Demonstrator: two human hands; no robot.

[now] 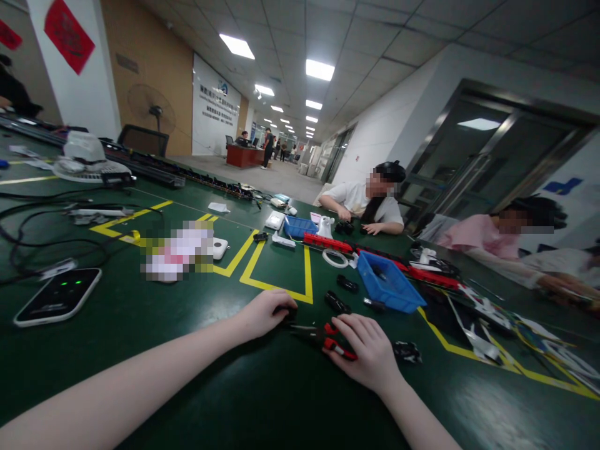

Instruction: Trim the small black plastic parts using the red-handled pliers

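Note:
My right hand (365, 350) is closed around the red-and-black handles of a pair of pliers (314, 334). The metal jaws point left, towards my left hand (269, 312), and look slightly parted. My left hand is closed, thumb and fingers pinching a small black part (282, 312) that is mostly hidden by the fingers. Just beyond the pliers lie two black plastic pieces, one nearer (337, 302) and one farther (347, 284). Another crumpled-looking black piece (407, 352) rests to the right of my right hand.
A blue bin (391, 290) stands beyond my right hand, beside a red strip (328, 242). To the left are a white-edged device (59, 297), black cables (28, 234) and a blurred-out item. Two co-workers sit across the green table (225, 387) and at right.

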